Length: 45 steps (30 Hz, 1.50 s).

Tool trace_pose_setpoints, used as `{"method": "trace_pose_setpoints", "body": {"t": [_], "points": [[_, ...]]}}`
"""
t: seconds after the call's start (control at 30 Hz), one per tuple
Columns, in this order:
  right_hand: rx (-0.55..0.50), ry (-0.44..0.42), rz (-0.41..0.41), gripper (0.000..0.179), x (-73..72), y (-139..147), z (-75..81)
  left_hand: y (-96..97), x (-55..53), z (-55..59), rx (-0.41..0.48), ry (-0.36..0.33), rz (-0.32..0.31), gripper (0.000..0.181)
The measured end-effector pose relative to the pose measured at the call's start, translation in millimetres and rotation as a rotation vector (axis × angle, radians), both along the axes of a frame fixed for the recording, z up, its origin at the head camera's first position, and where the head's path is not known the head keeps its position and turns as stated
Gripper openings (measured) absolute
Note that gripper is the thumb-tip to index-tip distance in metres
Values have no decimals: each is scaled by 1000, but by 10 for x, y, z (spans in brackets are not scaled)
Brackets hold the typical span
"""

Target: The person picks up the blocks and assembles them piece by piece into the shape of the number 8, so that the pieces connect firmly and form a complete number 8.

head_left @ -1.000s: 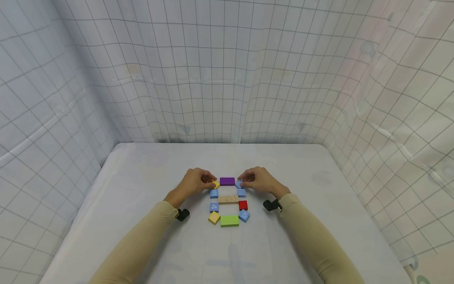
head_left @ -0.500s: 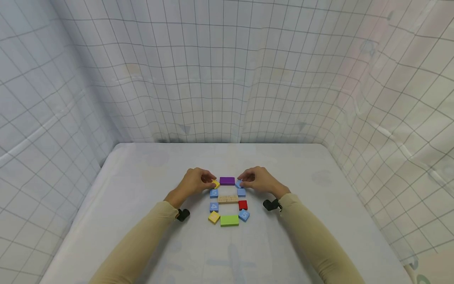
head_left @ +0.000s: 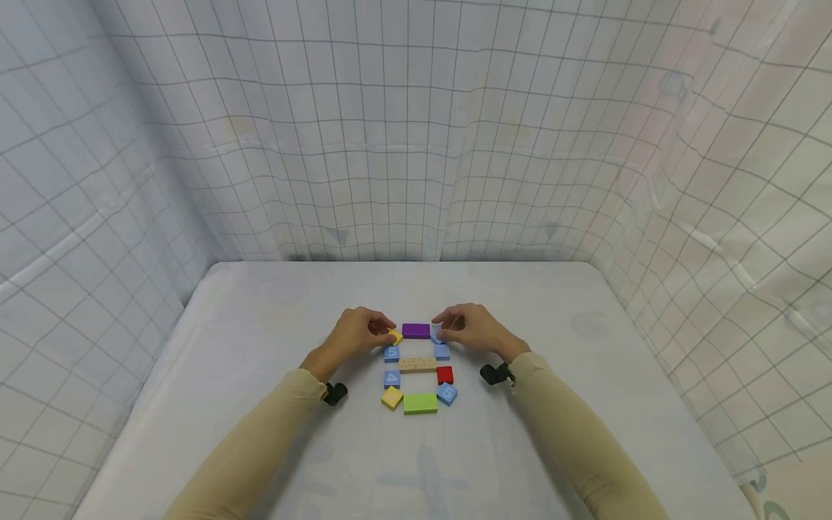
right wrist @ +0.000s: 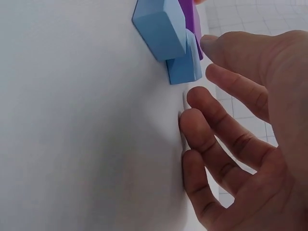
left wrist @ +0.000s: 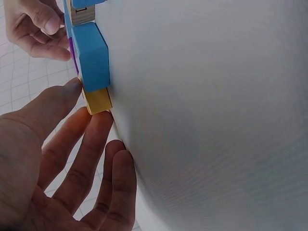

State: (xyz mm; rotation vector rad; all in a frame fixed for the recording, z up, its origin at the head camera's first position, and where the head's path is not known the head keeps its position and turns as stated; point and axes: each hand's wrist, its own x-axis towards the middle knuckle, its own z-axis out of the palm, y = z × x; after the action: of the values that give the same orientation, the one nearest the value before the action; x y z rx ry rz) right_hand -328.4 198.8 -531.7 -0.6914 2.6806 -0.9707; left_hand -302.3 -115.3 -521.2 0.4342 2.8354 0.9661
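Observation:
At the far left corner of a block layout, my left hand point(head_left: 360, 333) pinches a yellow block point(left wrist: 98, 101), with thumb and fingertips at its edges. A blue block point(left wrist: 94, 57) numbered 5 stands just before it. At the far right corner my right hand point(head_left: 477, 330) has its fingers spread apart, the thumb tip close beside a light blue block point(right wrist: 185, 67). In the right wrist view the other fingertips lie just off that block. Between the two corners lies a purple block point(head_left: 416, 331).
Nearer stand another blue block point(head_left: 442, 352), a wooden block point(head_left: 418, 365), a blue 4 block point(head_left: 392, 379), a red block point(head_left: 445, 375), a yellow block point(head_left: 392, 398), a green block point(head_left: 420, 404) and a blue 5 block point(head_left: 447, 393). Gridded curtains point(head_left: 403, 144) surround the white table point(head_left: 533, 289).
My right hand has shifted slightly away and to the left, its fingers parting a little at the light blue block. The left hand stays at the yellow block.

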Motion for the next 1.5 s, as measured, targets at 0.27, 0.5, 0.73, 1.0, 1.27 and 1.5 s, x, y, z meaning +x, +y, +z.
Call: {"method": "trace_pose_setpoints", "body": {"t": [0.27, 0.5, 0.73, 1.0, 1.27, 1.5], "points": [[31, -11, 16, 34, -68, -148, 44, -18, -13, -16, 23, -5, -6, 29], [49, -23, 18, 32, -94, -237, 65, -26, -27, -58, 39, 15, -17, 29], [48, -35, 10, 28, -99, -262, 82, 16, -5, -26, 10, -3, 10, 29], [47, -44, 5, 27, -121, -270, 76, -31, -74, -115, 21, 10, -8, 32], [52, -50, -4, 27, -150, -296, 91, -9, -32, -12, 2, 0, 6, 30], [53, -48, -13, 27, -180, -326, 80, -29, -81, -26, 2, -5, 2, 30]]}}
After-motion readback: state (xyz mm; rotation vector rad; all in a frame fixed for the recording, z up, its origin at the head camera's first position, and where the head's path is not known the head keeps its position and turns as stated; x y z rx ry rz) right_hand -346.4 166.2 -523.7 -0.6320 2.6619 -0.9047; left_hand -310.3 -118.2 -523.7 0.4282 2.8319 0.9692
